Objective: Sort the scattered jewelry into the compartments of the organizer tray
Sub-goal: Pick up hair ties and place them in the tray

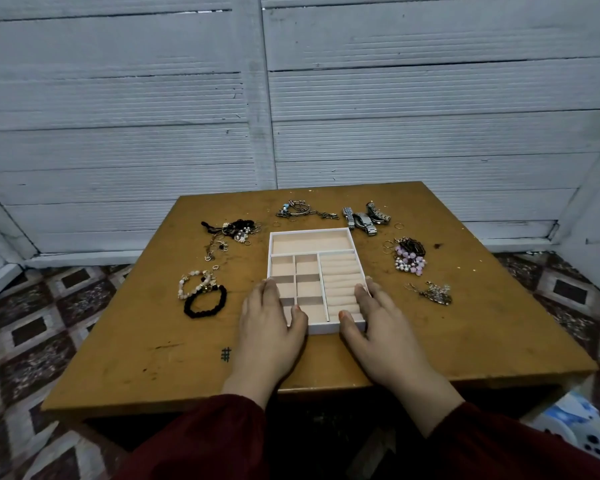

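Step, we judge: start, nothing sorted yet. Organizer tray (310, 232) sits mid-surface (465, 341); visible compartments hold nothing, pieces lie all round it. Our left hand (271, 323) and right hand (378, 327) lie spread on tray's near corners, fingers straight, thumbs over rim, pinching nothing.

Next: free one hand, pick a single piece, e.g. black bead bracelet (205, 303) by left hand, w/o snagging neighbours.

Hard to read: dark heap (236, 230) too tangled to count; loose rings (398, 226) tiny; tray's near corners hidden under hands.
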{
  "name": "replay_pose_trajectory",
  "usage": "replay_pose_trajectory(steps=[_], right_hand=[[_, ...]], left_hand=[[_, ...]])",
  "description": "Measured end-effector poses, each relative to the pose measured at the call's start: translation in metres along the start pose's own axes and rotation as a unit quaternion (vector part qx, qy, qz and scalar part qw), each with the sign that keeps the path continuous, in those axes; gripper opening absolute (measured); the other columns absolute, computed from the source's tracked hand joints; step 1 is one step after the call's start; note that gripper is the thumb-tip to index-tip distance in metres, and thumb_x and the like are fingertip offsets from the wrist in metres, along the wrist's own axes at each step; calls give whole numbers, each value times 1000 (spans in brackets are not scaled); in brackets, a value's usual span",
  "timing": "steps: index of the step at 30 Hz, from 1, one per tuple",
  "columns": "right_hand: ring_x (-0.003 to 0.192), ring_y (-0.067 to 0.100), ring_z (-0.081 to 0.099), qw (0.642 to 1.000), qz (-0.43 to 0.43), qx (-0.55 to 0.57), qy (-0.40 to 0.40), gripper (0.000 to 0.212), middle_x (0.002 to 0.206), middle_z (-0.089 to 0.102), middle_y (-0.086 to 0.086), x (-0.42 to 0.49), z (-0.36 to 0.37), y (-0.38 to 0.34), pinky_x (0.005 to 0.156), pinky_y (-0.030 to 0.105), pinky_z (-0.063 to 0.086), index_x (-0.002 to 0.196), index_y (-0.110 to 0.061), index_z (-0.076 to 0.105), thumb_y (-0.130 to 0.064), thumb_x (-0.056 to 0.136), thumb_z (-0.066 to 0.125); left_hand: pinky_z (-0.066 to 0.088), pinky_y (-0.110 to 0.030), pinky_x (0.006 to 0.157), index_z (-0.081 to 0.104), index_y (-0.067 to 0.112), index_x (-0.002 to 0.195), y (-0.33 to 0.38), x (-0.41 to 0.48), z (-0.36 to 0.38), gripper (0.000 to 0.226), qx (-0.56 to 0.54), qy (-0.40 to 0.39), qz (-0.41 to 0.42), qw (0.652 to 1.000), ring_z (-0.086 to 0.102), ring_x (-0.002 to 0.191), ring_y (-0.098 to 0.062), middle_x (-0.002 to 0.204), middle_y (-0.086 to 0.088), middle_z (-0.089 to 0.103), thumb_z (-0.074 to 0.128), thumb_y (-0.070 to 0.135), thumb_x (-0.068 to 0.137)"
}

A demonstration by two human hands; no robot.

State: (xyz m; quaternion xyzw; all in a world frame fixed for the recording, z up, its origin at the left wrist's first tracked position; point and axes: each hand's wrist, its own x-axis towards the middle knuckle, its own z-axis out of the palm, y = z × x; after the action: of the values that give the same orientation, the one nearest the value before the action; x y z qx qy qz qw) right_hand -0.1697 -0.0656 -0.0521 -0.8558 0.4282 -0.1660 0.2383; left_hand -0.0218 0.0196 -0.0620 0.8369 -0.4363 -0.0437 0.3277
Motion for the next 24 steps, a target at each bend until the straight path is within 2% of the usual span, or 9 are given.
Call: replay_pose_trajectory(steps=[6,8,11,15,17,21,24], right_hand=[[144,16,15,999,-20,-30,22,58,158,14,-2,-3,0,-4,115,31,18,147,-20,30,-45,96,40],[142,17,21,996,-41,-61,43,56,156,21,-2,-5,-1,-6,115,35,20,143,-23,38,-50,94,35],[131,19,38,988,-86,-93,87,60,143,40,-2,-6,-1,-11,109,40,29,129,-24,53,-55,85,26],[121,18,46,983,-127,-68,110,46,129,51,-1,-3,7,-24,102,38,33,116,-23,60,-46,84,36],[116,19,49,980,-152,-40,120,41,123,54,-1,1,13,-35,99,37,35,113,-22,61,-42,84,41],[114,18,49,974,-195,6,114,37,120,56,-2,10,25,-63,98,36,36,113,-23,62,-39,85,44],[115,15,46,971,-216,-2,99,40,119,56,-4,18,32,-80,100,29,28,113,-24,63,-40,83,42]], left_hand=[[22,-33,113,25,10,148,-1,-1,1,61,-15,18,12,1000,23,138,-22,150,-8,30,45,34,96],[22,-33,113,26,12,147,-1,-2,0,58,-22,33,21,999,23,138,-22,151,-8,29,45,33,96],[28,-34,109,38,10,141,-2,-3,-1,50,-43,77,49,995,31,133,-22,144,-8,38,49,26,95],[41,-36,100,54,12,125,-4,0,-3,38,-98,123,79,984,44,121,-18,126,-2,50,49,25,89],[42,-29,96,59,13,118,-4,1,-6,35,-153,146,78,974,49,116,-16,117,1,52,47,23,86],[38,-6,84,65,15,107,-11,3,-14,29,-225,198,62,952,52,100,1,107,2,56,50,16,82],[41,-9,82,65,19,102,-23,9,-24,24,-229,214,56,948,53,96,5,102,5,59,53,13,83]])
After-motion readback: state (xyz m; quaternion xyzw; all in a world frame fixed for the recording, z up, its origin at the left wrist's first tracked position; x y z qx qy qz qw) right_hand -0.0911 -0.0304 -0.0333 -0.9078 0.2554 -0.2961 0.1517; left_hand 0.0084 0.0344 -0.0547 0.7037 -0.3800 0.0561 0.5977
